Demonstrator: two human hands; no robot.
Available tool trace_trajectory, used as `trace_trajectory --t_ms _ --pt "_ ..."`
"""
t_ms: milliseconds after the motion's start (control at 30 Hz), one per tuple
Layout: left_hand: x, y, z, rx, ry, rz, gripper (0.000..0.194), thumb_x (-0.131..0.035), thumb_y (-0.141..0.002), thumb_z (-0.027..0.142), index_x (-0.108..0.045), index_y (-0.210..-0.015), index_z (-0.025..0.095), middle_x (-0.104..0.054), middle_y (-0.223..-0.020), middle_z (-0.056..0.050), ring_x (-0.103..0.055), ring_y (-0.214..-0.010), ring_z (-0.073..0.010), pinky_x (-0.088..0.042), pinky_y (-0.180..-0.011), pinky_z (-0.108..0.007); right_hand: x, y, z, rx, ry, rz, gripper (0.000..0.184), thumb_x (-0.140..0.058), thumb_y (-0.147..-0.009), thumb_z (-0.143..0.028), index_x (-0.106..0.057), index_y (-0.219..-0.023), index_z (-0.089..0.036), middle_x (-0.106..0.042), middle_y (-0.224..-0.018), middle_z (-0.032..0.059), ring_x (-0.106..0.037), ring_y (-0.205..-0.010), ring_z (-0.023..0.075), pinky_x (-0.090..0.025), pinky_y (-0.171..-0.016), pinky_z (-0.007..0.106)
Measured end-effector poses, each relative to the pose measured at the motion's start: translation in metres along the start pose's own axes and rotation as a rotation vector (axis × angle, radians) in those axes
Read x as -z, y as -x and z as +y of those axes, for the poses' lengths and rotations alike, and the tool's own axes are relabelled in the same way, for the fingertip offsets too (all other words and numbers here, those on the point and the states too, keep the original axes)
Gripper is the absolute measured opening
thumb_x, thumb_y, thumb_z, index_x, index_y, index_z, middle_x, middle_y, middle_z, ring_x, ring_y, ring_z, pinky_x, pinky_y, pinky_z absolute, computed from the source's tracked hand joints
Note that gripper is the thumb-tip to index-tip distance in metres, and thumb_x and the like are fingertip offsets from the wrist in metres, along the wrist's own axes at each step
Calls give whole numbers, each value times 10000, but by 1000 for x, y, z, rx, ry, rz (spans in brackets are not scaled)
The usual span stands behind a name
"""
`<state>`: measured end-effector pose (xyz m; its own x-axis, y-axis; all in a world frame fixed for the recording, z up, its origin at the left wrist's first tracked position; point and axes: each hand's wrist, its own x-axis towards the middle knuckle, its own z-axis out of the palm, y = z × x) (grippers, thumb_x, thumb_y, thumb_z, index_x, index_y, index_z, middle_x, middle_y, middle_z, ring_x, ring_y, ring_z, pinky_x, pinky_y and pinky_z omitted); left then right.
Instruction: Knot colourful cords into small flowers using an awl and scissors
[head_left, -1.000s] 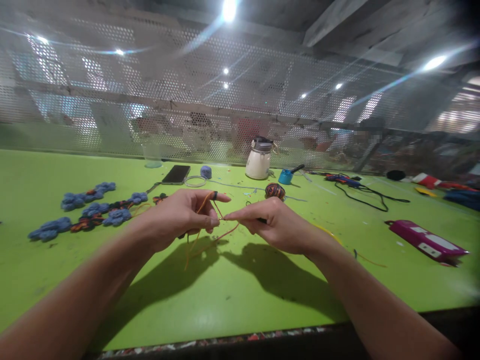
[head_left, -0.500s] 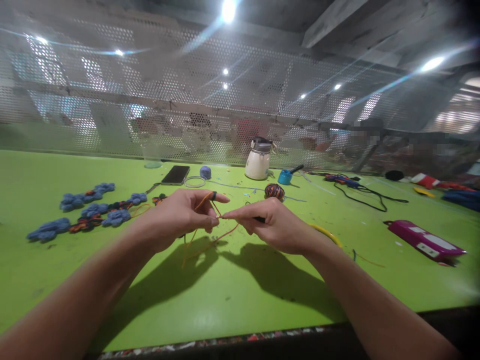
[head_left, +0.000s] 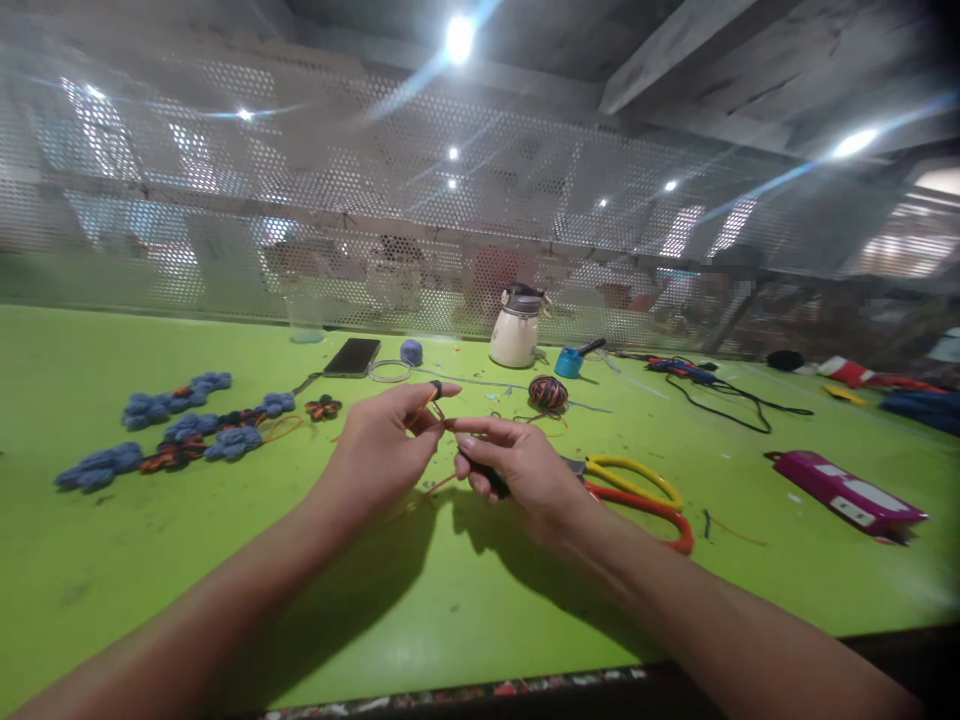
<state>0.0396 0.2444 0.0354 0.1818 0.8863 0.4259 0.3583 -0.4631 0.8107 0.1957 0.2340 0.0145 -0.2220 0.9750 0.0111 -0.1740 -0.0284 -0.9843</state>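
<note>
My left hand (head_left: 386, 440) is closed on orange-and-dark yarn (head_left: 441, 408), which also loops around its raised index finger. A dark band sits on that finger. Fingertip to fingertip with it, my right hand (head_left: 517, 465) grips a crochet hook (head_left: 491, 478) by its dark handle; the hook's tip is hidden at the yarn. Below the hands a loose strand hangs toward the green table. A multicoloured yarn ball (head_left: 547, 393) lies just beyond my right hand. Scissors (head_left: 684, 535) with red and yellow handles lie partly under my right wrist.
Blue and orange-black crocheted flowers (head_left: 100, 466) lie at left, with a single small flower (head_left: 323, 407) nearer. Behind are a phone (head_left: 352, 357), a blue yarn ball (head_left: 411, 351), a white jug (head_left: 515, 335) and a blue pot (head_left: 569, 362). A purple box (head_left: 847, 492) lies right.
My right hand has tilted and moved slightly down, uncovering more of the scissors. The fingers of both hands are closer together. My left hand has moved slightly, revealing the small flower.
</note>
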Motion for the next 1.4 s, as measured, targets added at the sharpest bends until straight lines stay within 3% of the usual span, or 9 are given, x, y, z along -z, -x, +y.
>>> trace_trajectory --t_ms 100,233,367,500,733,900,1100,1267,1400 --pt "-5 1 3 35 47 63 264 -623 -721 229 -671 -973 166 -652 -729 -35 -575 -706 -177 -418 -597 -280 -4 3 3 51 -98 24 305 -698 -723 -269 -671 -994 -132 -595 -586 -14 -430 -421 41 -281 -397 172" --pt "0 -1 6 204 343 19 415 -704 -666 251 -645 -1064 152 -570 -629 28 -454 -506 -94 -334 -481 -244 -3 3 2 153 -65 2 298 -680 -741 -287 -683 -1006 -151 -592 -597 -16 -437 -427 43 -301 -406 179" --pt "13 -5 4 331 600 -118 479 -749 -627 202 -632 -1090 157 -501 -568 67 -283 -412 -28 -209 -427 -218 9 -4 -4 302 222 -57 275 -639 -765 -277 -702 -1007 -162 -562 -560 -30 -430 -407 51 -335 -409 200" --pt "24 -7 3 378 679 -231 486 -744 -621 132 -636 -1094 158 -487 -569 60 -278 -420 -18 -169 -412 -204 21 -7 -10 491 512 -143 285 -554 -808 -199 -696 -1054 -175 -540 -591 -24 -424 -452 60 -357 -435 209" --pt "33 -7 8 396 668 -253 437 -718 -619 94 -662 -1046 164 -520 -641 38 -294 -437 -19 -256 -423 -205 22 0 -20 640 753 -222 397 -454 -792 -61 -658 -1125 -131 -483 -611 -16 -406 -568 98 -369 -541 240" --pt "35 -9 4 397 687 -262 320 -726 -623 88 -697 -929 177 -530 -641 26 -292 -441 -15 -210 -398 -176 22 2 -26 580 784 -244 411 -463 -796 -55 -643 -1152 -154 -473 -629 -18 -380 -563 95 -335 -532 237" --pt "34 -11 -2 380 768 -288 120 -656 -623 17 -630 -662 128 -504 -605 18 -286 -438 -14 -182 -377 -142 22 1 -22 462 603 -298 344 -489 -845 -152 -644 -1153 -156 -399 -556 -45 -308 -496 76 -274 -471 230" --pt "32 -10 -1 358 788 -277 144 -637 -606 6 -552 -584 119 -523 -603 10 -293 -426 -12 -184 -367 -134 20 -1 -18 444 406 -295 338 -530 -814 -166 -658 -1125 -136 -401 -522 -54 -345 -477 68 -281 -460 227" --pt "29 -12 -2 431 772 -257 173 -668 -598 25 -527 -597 126 -543 -563 7 -286 -384 -1 -156 -355 -133 19 -1 -17 423 356 -252 344 -556 -809 -193 -652 -1134 -128 -435 -530 -47 -331 -450 59 -250 -432 225"
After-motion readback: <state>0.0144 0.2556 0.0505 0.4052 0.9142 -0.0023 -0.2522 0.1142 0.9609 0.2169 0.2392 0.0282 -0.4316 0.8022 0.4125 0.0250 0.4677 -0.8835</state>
